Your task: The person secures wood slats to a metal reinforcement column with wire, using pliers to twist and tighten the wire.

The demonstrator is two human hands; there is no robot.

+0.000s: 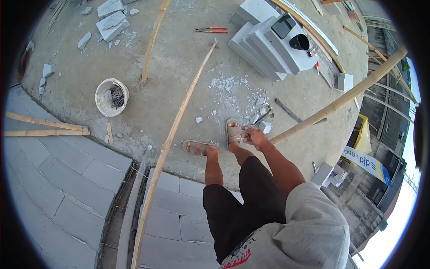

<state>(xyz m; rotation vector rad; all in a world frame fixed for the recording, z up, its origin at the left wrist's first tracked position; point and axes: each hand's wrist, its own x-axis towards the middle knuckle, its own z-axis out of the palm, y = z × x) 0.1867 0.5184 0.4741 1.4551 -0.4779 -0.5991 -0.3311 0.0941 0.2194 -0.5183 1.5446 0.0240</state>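
My right hand hangs low in front of my right leg, above the sandal on that foot. Its fingers are curled together; whatever they may pinch is too small to make out. Just beyond it on the concrete floor lie a dark tool with a curved end and a small white block piece. A dark flat bar rests a little to the right. My left hand is out of view.
A long wooden strip crosses the floor, and a bamboo pole slants at right. Stacked white blocks carry a phone and a black cup. Nearby are red-handled pincers and a bucket of nails. A gap splits the blockwork.
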